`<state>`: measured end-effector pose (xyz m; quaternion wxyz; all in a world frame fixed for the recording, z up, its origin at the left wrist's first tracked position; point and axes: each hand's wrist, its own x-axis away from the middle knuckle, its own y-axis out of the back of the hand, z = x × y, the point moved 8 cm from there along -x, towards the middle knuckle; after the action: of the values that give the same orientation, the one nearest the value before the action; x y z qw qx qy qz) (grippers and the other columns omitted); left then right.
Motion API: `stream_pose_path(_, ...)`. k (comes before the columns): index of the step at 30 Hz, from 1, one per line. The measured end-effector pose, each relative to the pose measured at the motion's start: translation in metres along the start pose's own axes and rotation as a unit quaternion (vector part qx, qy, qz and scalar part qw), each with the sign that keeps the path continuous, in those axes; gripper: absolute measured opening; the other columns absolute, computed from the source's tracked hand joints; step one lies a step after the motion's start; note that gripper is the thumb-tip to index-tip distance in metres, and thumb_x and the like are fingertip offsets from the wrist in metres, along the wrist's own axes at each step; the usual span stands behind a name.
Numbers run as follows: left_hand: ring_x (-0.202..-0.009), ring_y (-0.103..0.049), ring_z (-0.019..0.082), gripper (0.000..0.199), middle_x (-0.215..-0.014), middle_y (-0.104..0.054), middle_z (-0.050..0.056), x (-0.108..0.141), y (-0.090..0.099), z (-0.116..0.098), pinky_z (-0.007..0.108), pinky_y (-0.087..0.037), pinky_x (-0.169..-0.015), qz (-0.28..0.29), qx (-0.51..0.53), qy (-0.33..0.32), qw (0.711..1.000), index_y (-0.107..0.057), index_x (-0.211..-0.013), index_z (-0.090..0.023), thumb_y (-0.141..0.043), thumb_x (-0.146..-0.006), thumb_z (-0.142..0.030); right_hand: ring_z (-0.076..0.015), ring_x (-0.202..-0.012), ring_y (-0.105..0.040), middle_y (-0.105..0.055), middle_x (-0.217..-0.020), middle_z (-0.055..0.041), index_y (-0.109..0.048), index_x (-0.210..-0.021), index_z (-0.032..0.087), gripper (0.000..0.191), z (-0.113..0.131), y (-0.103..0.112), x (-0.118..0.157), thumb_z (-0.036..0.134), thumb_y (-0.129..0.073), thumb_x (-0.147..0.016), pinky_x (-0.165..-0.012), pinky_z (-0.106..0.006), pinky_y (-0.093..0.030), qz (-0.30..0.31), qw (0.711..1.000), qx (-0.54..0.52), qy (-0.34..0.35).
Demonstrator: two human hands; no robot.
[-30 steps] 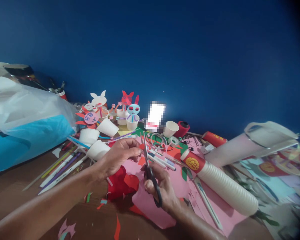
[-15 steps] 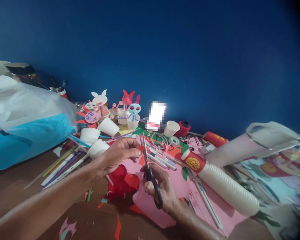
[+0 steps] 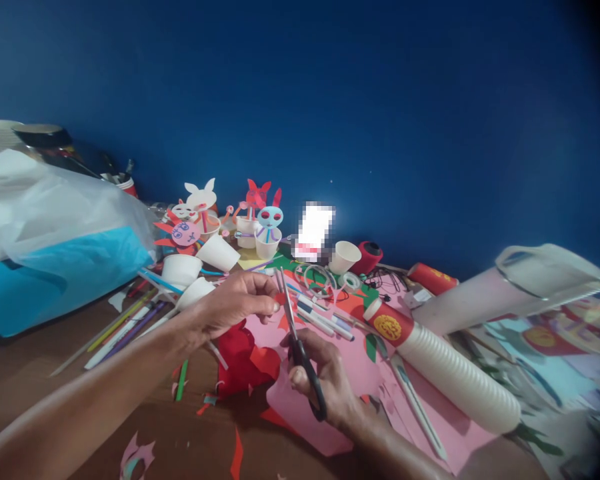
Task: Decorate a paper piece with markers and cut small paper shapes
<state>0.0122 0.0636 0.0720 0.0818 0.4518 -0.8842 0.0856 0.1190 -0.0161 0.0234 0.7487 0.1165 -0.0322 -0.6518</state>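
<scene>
Between thumb and fingers, my left hand [image 3: 240,300] pinches a small piece of red paper [image 3: 280,298]. My right hand [image 3: 320,373] grips black-handled scissors [image 3: 291,313], its fingers in the loops. The blades point up and away from me, right at the red paper, and look slightly apart near the tips. Below my hands lie a dark red paper sheet [image 3: 235,367] and pink paper [image 3: 305,417]. Several markers [image 3: 325,319] rest just beyond the scissors.
Paper-cup figures [image 3: 267,237] and white cups [image 3: 181,270] stand at the back left. A bright phone [image 3: 314,230] leans near the blue wall. To the right lie a long stack of paper cups [image 3: 455,373], a box cutter [image 3: 417,407] and a white jug [image 3: 500,287]. A plastic bag [image 3: 65,253] fills the left.
The scissor tips have shifted slightly left, across the red paper. Both hands keep their holds, and the whole view has moved a little.
</scene>
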Motion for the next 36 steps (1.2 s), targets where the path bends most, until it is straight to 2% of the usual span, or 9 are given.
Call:
stream_pose_path(8, -0.048, -0.047, 0.006, 0.003, -0.05, -0.053, -0.004, -0.002, 0.0, 0.004, 0.02, -0.038, -0.05, 0.018, -0.006, 0.015, 1.0, -0.057, -0.06, -0.013, -0.059, -0.06, -0.012, -0.0141, -0.058, -0.046, -0.053, -0.066, -0.0028, -0.057, -0.094, 0.016, 0.048, 0.008, -0.003, -0.003, 0.055, -0.058, -0.066, -0.054, -0.026, -0.04, 0.013, 1.0, -0.008, -0.009)
stream_pose_path(19, -0.048, -0.047, 0.007, 0.003, -0.052, -0.055, -0.003, -0.001, 0.0, 0.003, 0.02, -0.037, -0.049, 0.052, -0.023, 0.029, 0.998, -0.058, -0.061, -0.012, -0.057, -0.059, -0.011, -0.0158, -0.061, -0.047, -0.05, -0.068, -0.0026, -0.058, -0.088, 0.016, 0.051, 0.0, -0.001, -0.002, 0.059, -0.06, -0.06, -0.056, -0.029, -0.041, 0.012, 0.999, 0.006, -0.042)
stream_pose_path(23, -0.048, -0.046, 0.006, 0.005, -0.053, -0.055, -0.003, -0.003, 0.002, 0.005, 0.019, -0.037, -0.049, 0.067, -0.04, 0.036, 0.996, -0.06, -0.063, -0.012, -0.057, -0.06, -0.011, -0.0157, -0.06, -0.047, -0.05, -0.068, -0.0024, -0.058, -0.087, 0.016, 0.051, 0.0, -0.002, -0.001, 0.059, -0.059, -0.061, -0.056, -0.028, -0.04, 0.013, 0.999, 0.006, -0.049)
stream_pose_path(29, -0.052, -0.049, 0.007, 0.01, -0.06, -0.058, -0.002, -0.002, -0.003, 0.009, 0.02, -0.039, -0.051, 0.089, -0.004, 0.039, 0.995, -0.06, -0.072, -0.013, -0.061, -0.063, -0.015, -0.0137, -0.058, -0.045, -0.05, -0.067, -0.0018, -0.057, -0.089, 0.016, 0.049, -0.002, 0.001, -0.004, 0.058, -0.059, -0.063, -0.053, -0.026, -0.038, -0.008, 0.999, -0.023, -0.031)
stream_pose_path(36, -0.056, -0.049, 0.007, 0.012, -0.064, -0.054, -0.003, -0.005, -0.01, 0.012, 0.022, -0.041, -0.056, 0.036, 0.023, -0.005, 0.999, -0.058, -0.072, -0.014, -0.063, -0.066, -0.023, -0.0103, -0.053, -0.041, -0.047, -0.062, 0.001, -0.055, -0.092, 0.017, 0.04, -0.001, 0.0, -0.002, 0.052, -0.056, -0.071, -0.049, -0.022, -0.035, -0.013, 0.999, -0.049, -0.006)
